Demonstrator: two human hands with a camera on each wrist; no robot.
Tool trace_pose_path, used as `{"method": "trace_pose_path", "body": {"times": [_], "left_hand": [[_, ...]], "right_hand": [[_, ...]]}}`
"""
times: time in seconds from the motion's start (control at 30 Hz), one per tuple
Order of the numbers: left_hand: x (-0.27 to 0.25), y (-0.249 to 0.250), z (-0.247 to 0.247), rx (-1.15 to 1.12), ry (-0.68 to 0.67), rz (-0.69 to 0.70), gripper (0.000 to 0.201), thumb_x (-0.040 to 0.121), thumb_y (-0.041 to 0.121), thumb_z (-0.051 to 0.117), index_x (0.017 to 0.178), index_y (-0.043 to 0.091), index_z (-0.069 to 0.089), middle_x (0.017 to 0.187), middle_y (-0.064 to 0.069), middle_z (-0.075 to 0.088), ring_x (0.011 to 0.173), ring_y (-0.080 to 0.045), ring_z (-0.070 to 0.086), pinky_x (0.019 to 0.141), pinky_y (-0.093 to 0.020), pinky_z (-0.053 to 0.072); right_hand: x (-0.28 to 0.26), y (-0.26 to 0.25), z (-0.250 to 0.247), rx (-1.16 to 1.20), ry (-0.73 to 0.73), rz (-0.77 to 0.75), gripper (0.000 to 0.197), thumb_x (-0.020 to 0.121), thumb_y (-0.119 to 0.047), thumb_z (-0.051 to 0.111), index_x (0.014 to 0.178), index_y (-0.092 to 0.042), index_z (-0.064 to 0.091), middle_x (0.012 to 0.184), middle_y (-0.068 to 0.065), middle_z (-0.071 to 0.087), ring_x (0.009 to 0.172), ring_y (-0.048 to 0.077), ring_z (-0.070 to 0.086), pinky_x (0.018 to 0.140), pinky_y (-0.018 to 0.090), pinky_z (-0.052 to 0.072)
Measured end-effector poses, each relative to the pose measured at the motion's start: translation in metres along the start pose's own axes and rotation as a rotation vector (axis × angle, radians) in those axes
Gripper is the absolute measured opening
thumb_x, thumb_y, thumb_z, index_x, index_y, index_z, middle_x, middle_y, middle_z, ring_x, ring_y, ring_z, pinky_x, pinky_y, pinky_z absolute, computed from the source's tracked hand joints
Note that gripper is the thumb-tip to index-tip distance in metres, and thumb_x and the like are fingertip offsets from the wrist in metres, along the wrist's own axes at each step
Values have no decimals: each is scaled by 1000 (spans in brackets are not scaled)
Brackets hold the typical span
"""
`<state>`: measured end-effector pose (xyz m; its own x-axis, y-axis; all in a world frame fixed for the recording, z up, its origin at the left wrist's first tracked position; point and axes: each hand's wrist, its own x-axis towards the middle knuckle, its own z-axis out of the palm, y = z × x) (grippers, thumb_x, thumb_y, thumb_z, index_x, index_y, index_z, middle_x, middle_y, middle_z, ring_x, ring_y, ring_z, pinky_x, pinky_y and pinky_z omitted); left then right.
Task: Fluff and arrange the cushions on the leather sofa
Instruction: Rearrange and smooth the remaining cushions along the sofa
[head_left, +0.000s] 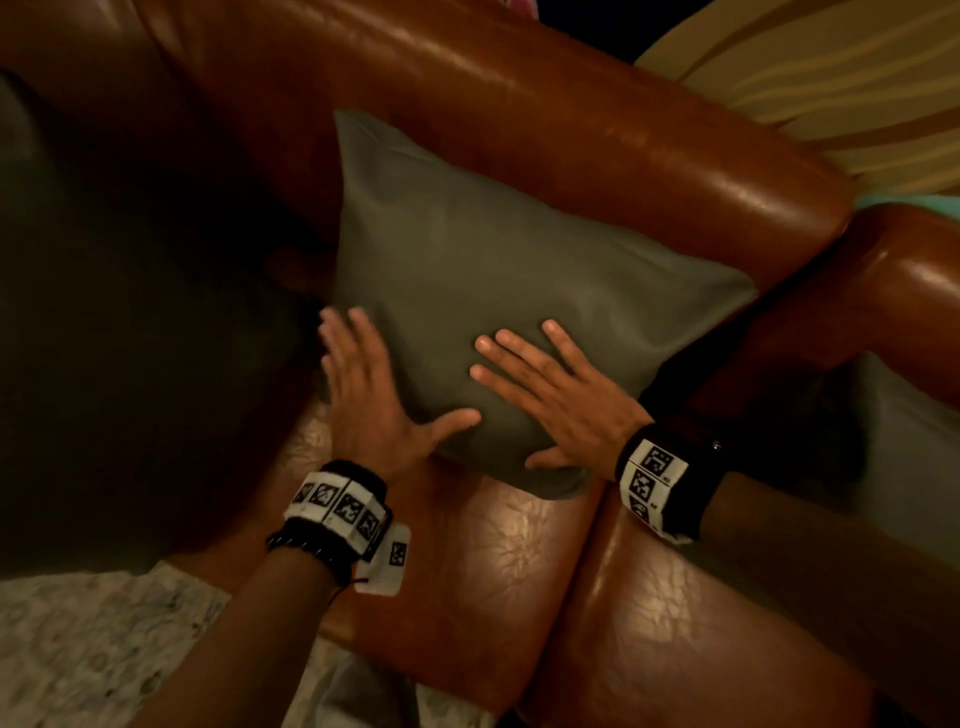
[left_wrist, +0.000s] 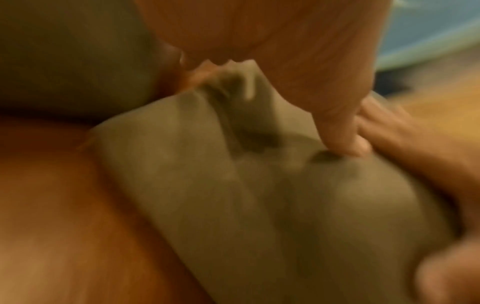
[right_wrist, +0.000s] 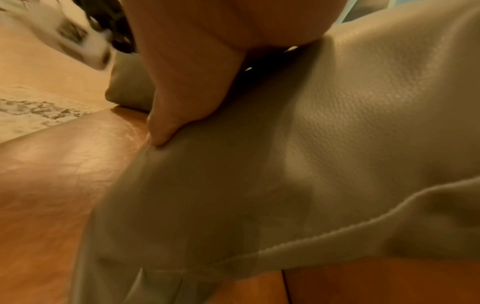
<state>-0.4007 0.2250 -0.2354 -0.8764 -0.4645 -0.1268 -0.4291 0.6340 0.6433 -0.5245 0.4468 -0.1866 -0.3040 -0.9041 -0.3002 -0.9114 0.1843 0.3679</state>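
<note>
Left hand (head_left: 369, 395): fingers spread, flat on cushion's left edge
Right hand (head_left: 561, 400): fingers splayed, pressing cushion's near face
Grey cushion (head_left: 519, 291): leaning on leather sofa (head_left: 519, 93) backrest, seat corner

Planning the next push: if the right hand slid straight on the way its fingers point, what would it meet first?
The right hand lies flat on the grey cushion, fingers pointing up-left. It would cross more cushion first, then probably the left hand or the cushion's left edge; depth is unclear.

Pale patterned rug (head_left: 78, 639) beneath; striped fabric (head_left: 831, 78) behind.
</note>
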Motion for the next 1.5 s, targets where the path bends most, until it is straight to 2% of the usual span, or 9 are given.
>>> {"method": "trace_pose_path", "body": {"times": [0.1,0.27,0.37,0.5,0.6,0.77,1.07,1.3,1.5], "left_hand": [[21,6,5,131,-136,66,176,38,109,54,163,12,-24,170,-23,-26,159,-39,-22,126,-70,5],[34,-12,-6,39,-201,-122,188,26,103,70,157,21,-38,167,-9,-40,158,-32,-30,126,-71,0],[27,-18,-16,61,-156,-112,185,32,106,66,159,15,-33,169,-16,-35,158,-36,-27,127,-68,0],[28,12,-21,203,-97,186,168,50,110,48,166,5,-12,169,-32,-19,159,-48,-17,127,-68,0],[50,37,-23,226,-62,269,141,70,103,38,167,9,-6,170,-32,-16,159,-48,-13,126,-69,1],[64,13,-37,111,-79,52,123,81,95,34,164,25,-23,170,-15,-32,159,-33,-25,128,-64,-6],[-11,-45,-25,-76,-238,-115,142,65,106,36,162,25,-28,168,-7,-38,160,-28,-23,132,-53,4],[-12,-53,-13,-102,-333,-267,129,85,79,57,163,17,-26,169,-10,-35,161,-27,-22,133,-49,6],[3,-20,-44,132,-126,170,126,85,91,41,164,15,-22,171,-16,-28,161,-30,-22,131,-45,-4]], "right_hand": [[-3,0,-2,27,2,64,143,73,-87,62,167,-13,-15,173,18,-23,162,33,-13,127,65,-8],[-11,11,-7,86,-14,181,149,65,-91,63,168,-13,-10,174,18,-20,163,34,-13,126,69,-4],[-14,12,-14,90,-31,231,152,62,-92,65,168,-12,-9,173,22,-20,162,37,-14,125,71,-2],[-6,10,-24,109,4,266,149,63,-93,60,169,-12,-8,172,26,-18,162,40,-12,124,73,-1],[3,16,-27,159,25,306,148,63,-95,59,170,-13,-3,174,25,-13,162,40,-8,123,75,3],[4,22,-31,217,47,344,148,62,-95,61,170,-10,6,174,27,-6,162,41,-2,122,76,7],[7,18,-44,225,71,360,147,63,-96,57,168,-9,1,173,29,-5,162,44,-2,122,76,8],[5,19,-47,219,65,380,145,64,-93,62,169,-9,6,173,29,-2,162,44,2,123,74,8],[17,11,-61,188,146,339,120,78,-80,66,167,-9,27,173,24,18,161,42,18,125,66,17]]}}
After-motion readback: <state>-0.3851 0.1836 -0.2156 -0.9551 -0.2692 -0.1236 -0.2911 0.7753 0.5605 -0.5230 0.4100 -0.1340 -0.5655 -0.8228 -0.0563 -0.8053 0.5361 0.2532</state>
